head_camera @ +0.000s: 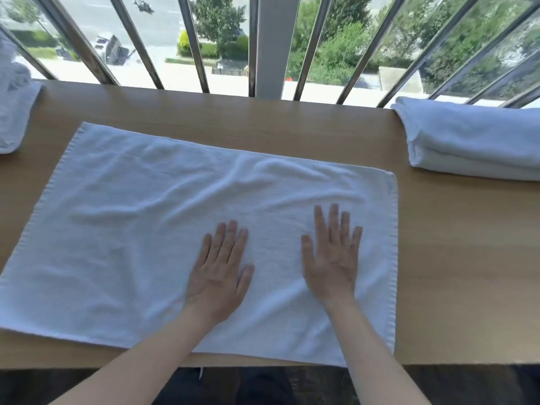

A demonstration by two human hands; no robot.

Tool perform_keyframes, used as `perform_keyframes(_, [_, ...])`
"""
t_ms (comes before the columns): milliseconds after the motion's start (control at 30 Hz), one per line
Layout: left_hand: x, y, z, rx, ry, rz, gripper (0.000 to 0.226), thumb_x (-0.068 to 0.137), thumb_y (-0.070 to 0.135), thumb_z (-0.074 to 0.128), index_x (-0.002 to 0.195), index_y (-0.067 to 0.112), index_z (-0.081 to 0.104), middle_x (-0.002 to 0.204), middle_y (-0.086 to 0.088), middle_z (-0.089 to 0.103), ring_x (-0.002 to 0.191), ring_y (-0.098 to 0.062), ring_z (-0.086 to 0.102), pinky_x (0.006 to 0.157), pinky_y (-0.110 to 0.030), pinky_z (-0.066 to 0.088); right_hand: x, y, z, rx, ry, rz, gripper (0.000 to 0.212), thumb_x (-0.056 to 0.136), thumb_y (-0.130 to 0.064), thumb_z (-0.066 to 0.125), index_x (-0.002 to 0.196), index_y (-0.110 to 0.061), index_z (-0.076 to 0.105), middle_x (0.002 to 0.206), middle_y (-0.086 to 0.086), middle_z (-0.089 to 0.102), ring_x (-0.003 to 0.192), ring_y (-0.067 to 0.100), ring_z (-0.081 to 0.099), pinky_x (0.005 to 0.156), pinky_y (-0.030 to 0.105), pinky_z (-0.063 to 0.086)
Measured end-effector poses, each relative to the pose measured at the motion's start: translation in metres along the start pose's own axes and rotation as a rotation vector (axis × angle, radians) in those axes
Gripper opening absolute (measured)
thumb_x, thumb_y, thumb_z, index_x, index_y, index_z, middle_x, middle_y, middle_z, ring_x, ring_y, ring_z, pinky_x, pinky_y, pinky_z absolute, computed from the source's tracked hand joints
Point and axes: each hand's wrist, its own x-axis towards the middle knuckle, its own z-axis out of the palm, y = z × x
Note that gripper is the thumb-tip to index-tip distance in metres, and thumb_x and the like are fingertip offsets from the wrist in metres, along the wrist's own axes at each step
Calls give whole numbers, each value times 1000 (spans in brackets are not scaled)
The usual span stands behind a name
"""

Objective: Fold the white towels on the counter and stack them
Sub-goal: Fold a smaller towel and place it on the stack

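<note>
Two hands lie flat on a white towel spread open across the counter. The left hand rests palm down near the towel's middle, its four fingers straight and close together, the thumb held out to the side. The right hand lies palm down just to the right of it, fingers straight and slightly spread, thumb angled toward the left hand. The hands are apart, with a strip of towel between them. Neither hand pinches or grips the cloth.

The towel is unfolded and lies in one layer, its long side running left to right. Soft wrinkles cross its far half. Its near right corner reaches the counter's front edge.

A folded stack of white towels sits at the far right of the counter, well apart from the spread towel and against the metal bars of a window railing. At the far left, another white towel lies partly out of view; how it is folded cannot be told.

Beyond the bars lie a street, trees and a parked vehicle.
</note>
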Motion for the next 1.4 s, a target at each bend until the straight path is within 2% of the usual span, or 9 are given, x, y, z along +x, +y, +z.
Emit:
perform_keyframes(67, [2,26,11,14,-16,81,67,102,45,26,158,10,18,167,-10,9,154,-29,6,121,-49,10,-35,-7,17,-64,-59,-56,62,103,-54,15,159,-33,-5,167,-1,-11,153,19,-14,123,49,-7])
perform_keyframes(267, [26,80,33,76,-61,234,66,103,48,27,160,17,15,168,-8,3,154,-27,-1,122,-50,7,-30,52,8,-115,-59,112,61,102,-55,9,156,-38,-14,165,-3,-19,151,18,-21,122,47,-9])
perform_keyframes(600, [83,97,31,58,-39,120,68,100,53,20,160,30,-2,167,1,-14,152,-18,-17,123,-44,-7,35,81,-7,-75,-18,3,63,101,-55,15,158,-37,-5,166,-5,-14,152,16,-19,123,45,-10])
perform_keyframes(700, [104,111,26,-29,-31,52,68,98,55,12,160,29,0,167,-1,-14,151,-16,-22,122,-37,-14,41,88,-16,51,54,-58,62,103,-45,29,160,-24,13,167,1,2,154,16,-6,124,44,-2])
perform_keyframes(833, [160,140,22,-52,4,133,67,101,49,22,160,22,9,167,-5,-5,153,-20,-12,122,-36,-13,25,102,-20,230,318,-32,48,100,-25,44,143,-4,49,155,14,39,148,26,30,121,50,22])
perform_keyframes(1000, [234,178,19,-10,3,246,63,105,46,30,160,22,12,168,-4,1,154,-22,-6,124,-40,-7,2,138,-22,135,476,150,42,91,-23,55,127,-3,63,134,17,60,124,37,56,104,51,42])
perform_keyframes(1167, [283,212,19,-57,30,195,61,105,46,35,157,15,24,165,-4,20,153,-22,10,123,-38,7,-35,164,-20,136,486,339,38,89,-38,50,106,-7,64,98,11,62,95,35,58,86,47,41])
perform_keyframes(1267, [294,225,22,-162,157,89,57,97,53,50,146,24,45,146,1,44,139,-23,33,112,-35,21,-58,169,-14,134,504,391,31,86,-42,53,95,-13,59,86,4,58,82,30,52,76,40,35])
perform_keyframes(1400, [306,239,26,-266,231,-5,57,84,66,61,122,24,59,123,0,52,121,-24,42,98,-34,27,-77,161,-5,128,462,406,29,84,-45,54,87,-15,56,79,1,53,76,26,45,71,39,30])
